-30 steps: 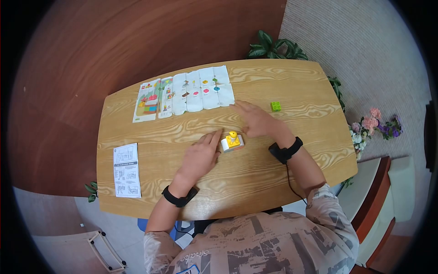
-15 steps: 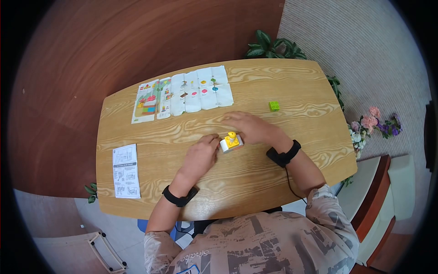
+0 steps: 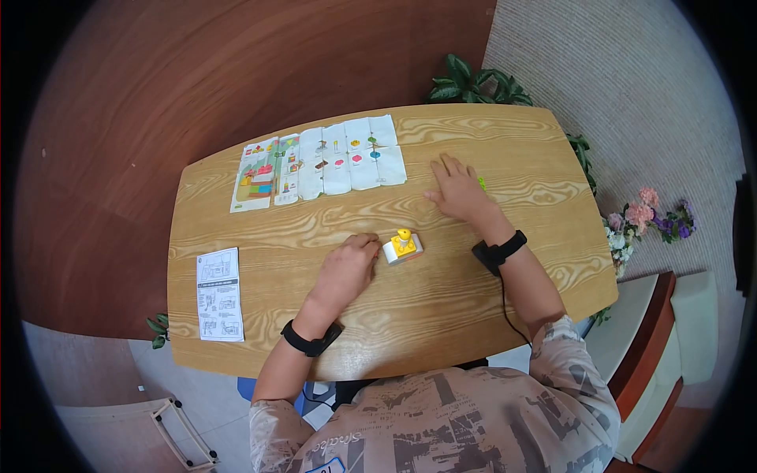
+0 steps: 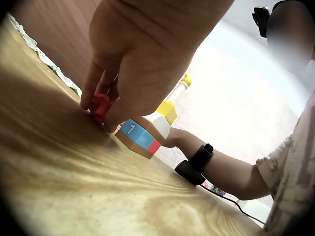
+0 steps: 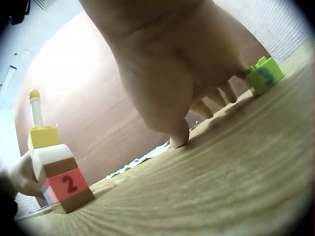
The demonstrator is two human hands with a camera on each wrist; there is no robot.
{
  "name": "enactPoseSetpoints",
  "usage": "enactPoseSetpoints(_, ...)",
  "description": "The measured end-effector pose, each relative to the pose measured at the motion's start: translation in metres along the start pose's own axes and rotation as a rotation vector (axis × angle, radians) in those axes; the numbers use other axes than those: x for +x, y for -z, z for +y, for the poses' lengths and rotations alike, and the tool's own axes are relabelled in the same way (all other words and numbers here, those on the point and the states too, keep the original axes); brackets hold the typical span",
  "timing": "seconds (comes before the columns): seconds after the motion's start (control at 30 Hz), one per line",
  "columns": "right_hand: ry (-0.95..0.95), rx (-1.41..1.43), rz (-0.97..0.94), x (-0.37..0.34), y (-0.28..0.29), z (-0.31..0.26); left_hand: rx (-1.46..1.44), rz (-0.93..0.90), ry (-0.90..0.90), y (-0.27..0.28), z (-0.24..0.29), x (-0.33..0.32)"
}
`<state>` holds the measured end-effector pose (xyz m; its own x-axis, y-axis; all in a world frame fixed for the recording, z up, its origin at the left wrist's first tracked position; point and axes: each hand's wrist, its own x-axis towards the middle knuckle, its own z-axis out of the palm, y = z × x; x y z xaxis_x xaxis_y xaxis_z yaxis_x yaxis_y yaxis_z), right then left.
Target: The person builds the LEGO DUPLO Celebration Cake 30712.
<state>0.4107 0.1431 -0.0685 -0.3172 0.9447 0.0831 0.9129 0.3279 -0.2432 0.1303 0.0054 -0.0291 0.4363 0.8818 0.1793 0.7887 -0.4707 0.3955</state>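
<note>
My left hand (image 3: 347,272) rests on the table left of a small brick stack (image 3: 403,247). In the left wrist view, its fingers and thumb pinch a small red piece (image 4: 100,107). The stack has blue "1" and red "2" (image 5: 70,185) bricks between brown layers, a white curved piece, and a yellow brick (image 5: 43,137) bearing a white stem with a yellow tip. My right hand (image 3: 463,195), fingers spread and gripping nothing, is low over the table beside a green "3" brick (image 5: 266,75), partly hidden in the head view; whether they touch, I cannot tell.
Along the table's far edge lies a creased, coloured picture sheet (image 3: 337,181). A black-and-white printed sheet (image 3: 218,303) lies at the left. Plants and flowers (image 3: 643,211) stand beyond the table, with a cushioned seat at the lower right.
My right hand has moved from beside the stack up and right to the green brick, covering part of it. My left fingers have drawn in from a straighter pose; the stack stays put.
</note>
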Motion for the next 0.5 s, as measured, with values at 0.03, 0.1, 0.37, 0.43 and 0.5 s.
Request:
enactPoseSetpoints(0.03,0.010,0.000,-0.019,0.000,-0.001,0.002,-0.003,0.004,-0.002,-0.001,-0.001,0.000)
enactPoseSetpoints(0.1,0.026,0.000,-0.060,-0.003,-0.001,0.004,-0.002,-0.003,-0.008,0.000,0.000,0.000)
enactPoseSetpoints(0.37,-0.158,-0.193,-0.059,-0.048,0.051,0.006,-0.047,0.005,-0.010,-0.001,-0.003,-0.002)
enactPoseSetpoints(0.43,-0.173,-0.199,-0.071,-0.053,0.051,0.014,-0.045,0.013,-0.035,0.000,-0.007,0.000)
enactPoseSetpoints(0.5,-0.133,-0.175,-0.037,-0.054,0.045,0.021,-0.055,-0.019,-0.001,0.003,-0.003,0.001)
